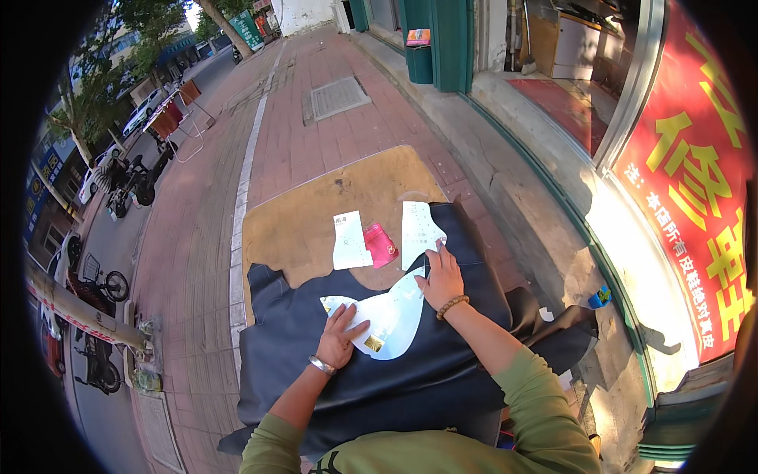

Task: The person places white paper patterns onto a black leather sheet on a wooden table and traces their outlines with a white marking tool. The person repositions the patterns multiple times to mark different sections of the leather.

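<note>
The left hand (339,336) and right hand (440,276), apart and fingers spread flat, press a pale curved paper pattern (391,316) onto dark leather (442,363) on the worktop (300,229) (outdoors, so wind could lift its free edges), which might skew its placement.

Both forearms come in from the lower edge, green sleeves pushed up near the elbows. L hand (339,336) lies flat, palm down, fingers spread fwd, silver bangle at the wrist. R hand (440,276) reaches further out, also palm down, fingers pressed flat, bead bracelet at the wrist. Hands near each other, not touching.
</note>
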### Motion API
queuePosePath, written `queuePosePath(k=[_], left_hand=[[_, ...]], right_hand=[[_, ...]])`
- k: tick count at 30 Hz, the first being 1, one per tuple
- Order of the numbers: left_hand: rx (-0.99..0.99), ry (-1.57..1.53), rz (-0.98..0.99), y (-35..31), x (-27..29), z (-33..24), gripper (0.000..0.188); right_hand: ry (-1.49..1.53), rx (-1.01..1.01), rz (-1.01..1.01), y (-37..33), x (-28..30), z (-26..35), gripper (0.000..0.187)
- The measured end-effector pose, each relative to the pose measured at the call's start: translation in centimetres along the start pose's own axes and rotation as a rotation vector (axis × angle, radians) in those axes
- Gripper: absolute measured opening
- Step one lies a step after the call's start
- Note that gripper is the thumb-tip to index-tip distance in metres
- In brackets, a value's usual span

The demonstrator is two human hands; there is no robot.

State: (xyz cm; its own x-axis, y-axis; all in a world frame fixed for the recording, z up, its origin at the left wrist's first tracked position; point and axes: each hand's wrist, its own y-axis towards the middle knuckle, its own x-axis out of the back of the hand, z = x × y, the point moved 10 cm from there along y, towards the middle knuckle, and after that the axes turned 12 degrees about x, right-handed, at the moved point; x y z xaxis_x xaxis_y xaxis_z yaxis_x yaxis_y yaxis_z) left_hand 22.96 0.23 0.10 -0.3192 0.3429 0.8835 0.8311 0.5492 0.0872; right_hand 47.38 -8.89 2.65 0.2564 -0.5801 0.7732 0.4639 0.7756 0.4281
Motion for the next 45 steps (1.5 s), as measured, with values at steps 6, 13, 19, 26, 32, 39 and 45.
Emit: queuePosePath(k=[6, 13, 19, 26, 32, 39, 45], left_hand=[[-0.004, 0.002, -0.015, -0.1, 0.1, -0.1, 0.061], [-0.054, 0.002, -0.03, 0.1, 0.2, -0.5, 0.063], [-0.022, 0.017, -0.024, 0.0, 0.5, -0.2, 0.059], [-0.018, 0.068, -0.034, 0.0, 0.6, -0.2, 0.051], [-0.009, 0.073, -0.061, -0.3, 0.6, -0.1, 0.051], [-0.061, 0.025, -0.08, -0.5, 0.6, 0.3, 0.052], [-0.056, -0.018, -0.053, -0.4, 0.6, 1.0, 0.051]], right_hand=[[-0.173, -0.195, 0.107, 5.9, -3.2, -3.2, 0.073], [-0.071, -0.036, 0.311, 9.0, -10.5, 4.7, 0.063], [0.018, 0.256, 0.316, 3.8, -5.5, 6.0, 0.056], [-0.029, 0.312, 0.493, -4.5, -3.1, 4.9, 0.065], [-0.081, 0.31, 0.42, -4.4, -3.9, 5.0, 0.063], [-0.057, 0.374, 0.269, -4.1, -3.0, 5.5, 0.058], [-0.068, 0.372, 0.251, -4.1, -2.9, 5.7, 0.057]])
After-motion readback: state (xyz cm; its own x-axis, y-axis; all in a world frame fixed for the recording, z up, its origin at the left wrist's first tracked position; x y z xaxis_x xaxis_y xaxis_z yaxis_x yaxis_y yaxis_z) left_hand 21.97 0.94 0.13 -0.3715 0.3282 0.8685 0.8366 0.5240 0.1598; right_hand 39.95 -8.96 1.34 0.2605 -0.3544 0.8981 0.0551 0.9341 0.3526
